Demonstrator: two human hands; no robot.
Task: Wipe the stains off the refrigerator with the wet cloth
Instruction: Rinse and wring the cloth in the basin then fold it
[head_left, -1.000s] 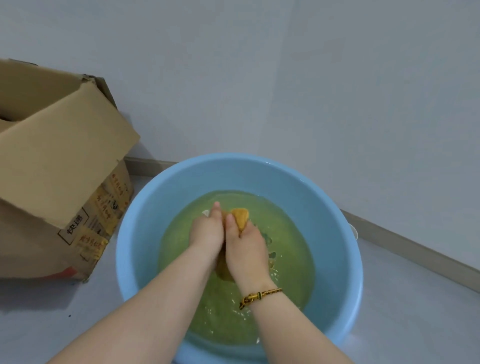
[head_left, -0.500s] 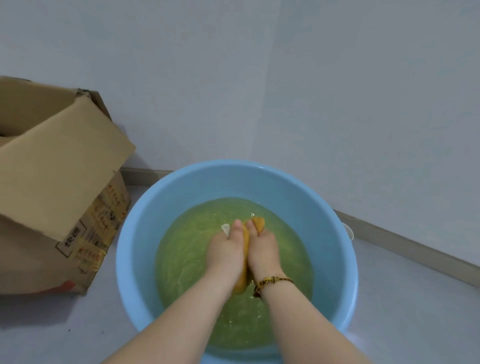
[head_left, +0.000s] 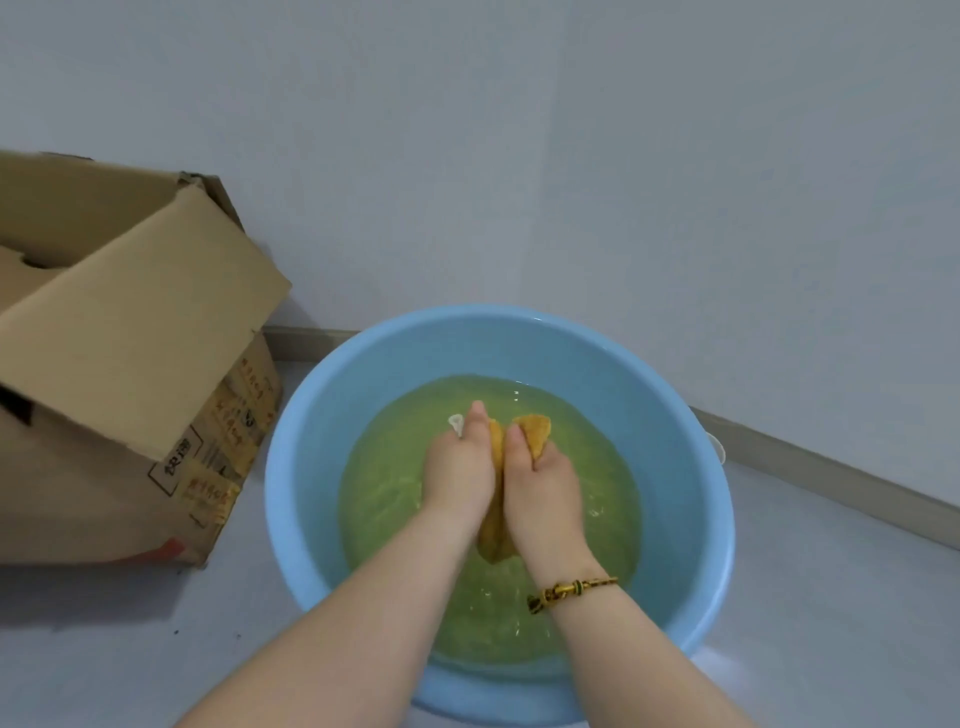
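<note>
Both hands are in a round light-blue plastic basin (head_left: 311, 467) that sits on the grey floor (head_left: 831, 623) in a room corner. The basin holds greenish-yellow water (head_left: 384, 499).

The orange-yellow wet cloth (head_left: 535, 434) is bunched up between the two hands, low over the water in the middle of the basin. One end sticks up past the right thumb and the other hangs out below the palms.

The left hand (head_left: 460, 467) is closed around the cloth's left side, back of the hand up, its fingers (head_left: 478, 415) curled under, so how tightly they grip cannot be told. The right hand (head_left: 543, 493) is closed around the right side, thumb pressed on the top fold, the other fingers wrapped beneath and out of view. The hands touch each other along the cloth.

A small white object (head_left: 456, 423) lies in the water just beside the left fingertips; what it is cannot be told.

A braided yellow-and-dark bracelet (head_left: 571, 590) is on the right wrist.

An open brown cardboard box (head_left: 130, 364) with printed labels stands on the floor just left of the basin, one flap folded out. A pale wall (head_left: 519, 156) with a grey baseboard (head_left: 831, 478) runs behind.
</note>
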